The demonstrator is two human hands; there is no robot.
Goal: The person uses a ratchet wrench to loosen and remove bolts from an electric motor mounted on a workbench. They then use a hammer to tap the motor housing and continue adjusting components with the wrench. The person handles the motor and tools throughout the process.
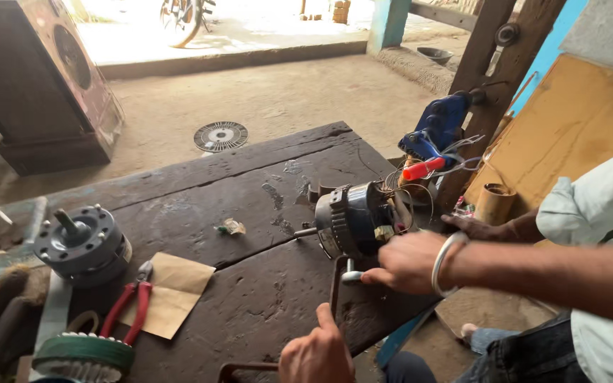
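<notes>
1. Left hand (317, 354): fist closed on a metal bar (246, 369) at the workbench (250, 213) edge.
2. Right hand (409, 262): fingers closed around a white handle (352, 276).
3. Fan motor (352, 220): lying mid-bench beside the right hand; probably heavy, rigid; best held by its casing, clear of loose wires (455, 159).

The workbench (250, 213) is dark, rough, cracked wood with worn patches; the fan motor (352, 220) is dull grey and black metal with bare wire at its back; the second motor (83, 245) is matt grey cast metal; the pliers (130, 305) have glossy red plastic grips; the paper sheet (175, 287) is matt brown; the bangle (445, 259) is shiny metal.
</notes>
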